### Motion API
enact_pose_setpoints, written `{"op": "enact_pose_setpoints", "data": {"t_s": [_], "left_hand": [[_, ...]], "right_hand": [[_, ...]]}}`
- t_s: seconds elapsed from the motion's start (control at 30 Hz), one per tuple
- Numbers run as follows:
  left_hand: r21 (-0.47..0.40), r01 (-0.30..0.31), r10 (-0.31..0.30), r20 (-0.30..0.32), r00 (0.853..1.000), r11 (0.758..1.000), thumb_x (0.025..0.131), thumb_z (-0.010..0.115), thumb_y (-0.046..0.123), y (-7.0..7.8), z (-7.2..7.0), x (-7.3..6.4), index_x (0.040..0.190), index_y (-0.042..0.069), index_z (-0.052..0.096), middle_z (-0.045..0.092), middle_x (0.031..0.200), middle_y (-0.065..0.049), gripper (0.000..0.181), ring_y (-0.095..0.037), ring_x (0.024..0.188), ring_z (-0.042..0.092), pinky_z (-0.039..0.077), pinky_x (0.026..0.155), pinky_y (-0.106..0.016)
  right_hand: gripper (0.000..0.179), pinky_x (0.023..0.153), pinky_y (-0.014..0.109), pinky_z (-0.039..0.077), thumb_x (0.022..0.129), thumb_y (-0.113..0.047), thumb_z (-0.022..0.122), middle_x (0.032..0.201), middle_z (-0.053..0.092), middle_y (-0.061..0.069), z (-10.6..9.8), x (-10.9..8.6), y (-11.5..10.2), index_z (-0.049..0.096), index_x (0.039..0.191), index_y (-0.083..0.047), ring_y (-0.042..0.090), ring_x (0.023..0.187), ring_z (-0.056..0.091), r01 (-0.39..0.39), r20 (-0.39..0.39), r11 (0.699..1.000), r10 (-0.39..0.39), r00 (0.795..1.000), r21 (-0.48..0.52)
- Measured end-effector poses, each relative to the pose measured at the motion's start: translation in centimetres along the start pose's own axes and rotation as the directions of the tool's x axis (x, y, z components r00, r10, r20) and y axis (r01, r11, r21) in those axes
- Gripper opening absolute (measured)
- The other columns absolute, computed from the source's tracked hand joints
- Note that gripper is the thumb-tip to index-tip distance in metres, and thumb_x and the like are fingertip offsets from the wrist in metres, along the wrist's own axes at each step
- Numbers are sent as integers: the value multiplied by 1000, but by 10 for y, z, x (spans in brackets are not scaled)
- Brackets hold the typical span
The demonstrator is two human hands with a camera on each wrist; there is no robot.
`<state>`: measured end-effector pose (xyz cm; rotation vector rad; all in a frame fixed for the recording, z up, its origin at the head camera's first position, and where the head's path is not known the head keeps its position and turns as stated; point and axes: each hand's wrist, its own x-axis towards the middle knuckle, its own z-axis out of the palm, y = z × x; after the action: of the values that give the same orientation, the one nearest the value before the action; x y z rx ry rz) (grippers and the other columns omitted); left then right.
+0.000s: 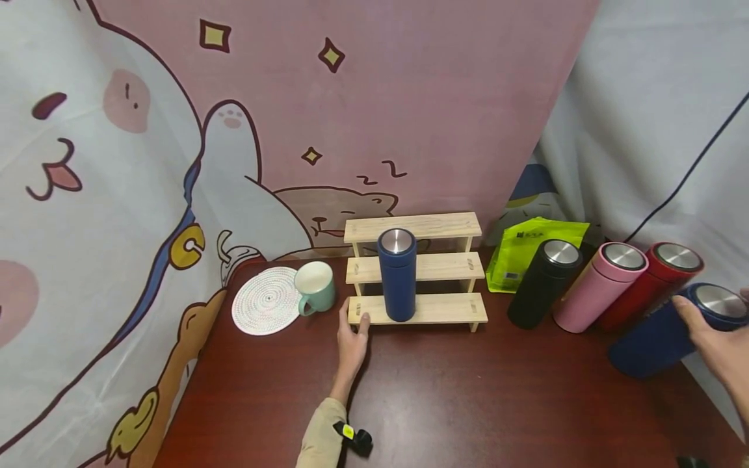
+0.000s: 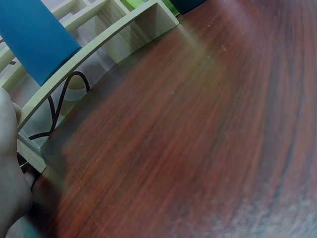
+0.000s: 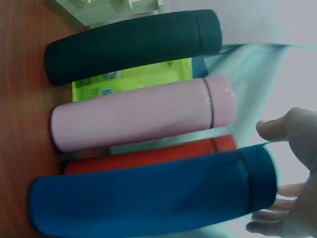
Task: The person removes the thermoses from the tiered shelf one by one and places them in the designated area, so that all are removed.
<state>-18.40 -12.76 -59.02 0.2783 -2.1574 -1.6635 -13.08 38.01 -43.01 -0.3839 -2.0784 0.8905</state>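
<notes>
A three-tier wooden display stand [image 1: 445,309] stands at the back of the table, with a navy vacuum flask [image 1: 400,276] upright on its lowest step. My left hand [image 1: 352,344] grips the left end of that step, thumb at the front. At the far right, a second navy flask [image 3: 148,193] stands on the table. Around its steel-topped lid my right hand [image 1: 722,348] is spread, with the thumb apart from the lid and the fingertips right at its far side. Beside this flask are a red flask [image 1: 646,273], a pink flask [image 3: 133,114] and a black flask [image 1: 541,286].
A bright yellow-green pouch [image 1: 526,244] stands behind the black flask. Left of the stand are a mint mug [image 1: 318,296] and a round woven mat [image 1: 263,302]. Printed fabric [image 1: 409,97] hangs behind the brown table [image 1: 468,396], and a dark cord [image 1: 690,166] runs down the right side.
</notes>
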Motion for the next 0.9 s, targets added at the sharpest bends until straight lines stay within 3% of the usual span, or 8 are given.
{"op": "enact_pose_setpoints", "data": {"t_s": [0.07, 0.17, 0.3, 0.43, 0.57, 0.7, 0.9], "left_hand": [[4, 4, -4, -3, 1000, 1000, 98, 65, 15, -1, 0, 0, 152, 5, 42, 52, 150, -19, 60, -35, 139, 48, 34, 116, -53], [12, -1, 1, -5, 1000, 1000, 97, 65, 15, -1, 0, 1, 152, 4, 42, 52, 150, -19, 60, -35, 138, 48, 34, 116, -53], [10, -10, 10, 6, 1000, 1000, 98, 64, 13, -1, 1, 1, 153, 3, 41, 52, 150, -18, 60, -34, 139, 48, 35, 115, -54], [3, -5, 5, 14, 1000, 1000, 98, 64, 13, -1, 1, 0, 153, 4, 40, 51, 151, -17, 60, -33, 139, 48, 36, 114, -53], [5, -9, 9, 10, 1000, 1000, 98, 65, 14, 0, 1, 0, 153, 4, 41, 51, 151, -18, 60, -34, 139, 47, 35, 115, -53], [1, -6, 6, 5, 1000, 1000, 98, 65, 14, -1, 1, -1, 152, 5, 41, 50, 152, -18, 60, -34, 140, 47, 34, 116, -53], [1, -11, 11, -3, 1000, 1000, 98, 64, 13, 0, 1, 0, 152, 3, 41, 50, 151, -18, 60, -35, 140, 47, 34, 116, -54]], "right_hand": [[92, 122, 30, 25, 84, -67, 66, 149, 46, 29, 0, 4, -7, 49, 146, -2, 42, 142, 40, 44, -29, 999, -43, 999, 24], [107, 122, 28, 22, 76, -85, 58, 156, 42, 20, -1, 12, -19, 43, 153, -12, 31, 148, 35, 104, -43, 994, -103, 994, 29], [112, 124, 35, 20, 77, -88, 53, 159, 37, 21, -1, 18, -36, 42, 153, -7, 32, 150, 31, 155, -28, 988, -155, 988, 15], [90, 124, 48, 22, 87, -64, 63, 157, 38, 25, -3, 20, -57, 43, 151, -5, 36, 149, 32, 104, 15, 994, -103, 995, -36], [77, 124, 51, 21, 90, -38, 68, 158, 37, 24, 1, 20, -76, 39, 154, -7, 35, 150, 30, 56, 65, 997, -52, 997, -52], [74, 125, 49, 19, 91, -28, 68, 159, 34, 23, 6, 19, -91, 36, 154, -7, 33, 150, 28, 35, 106, 999, -34, 994, -16], [76, 122, 53, 22, 92, -27, 66, 158, 33, 23, 15, 14, -109, 31, 156, -7, 37, 146, 31, 39, 107, 999, -37, 994, -17]]}}
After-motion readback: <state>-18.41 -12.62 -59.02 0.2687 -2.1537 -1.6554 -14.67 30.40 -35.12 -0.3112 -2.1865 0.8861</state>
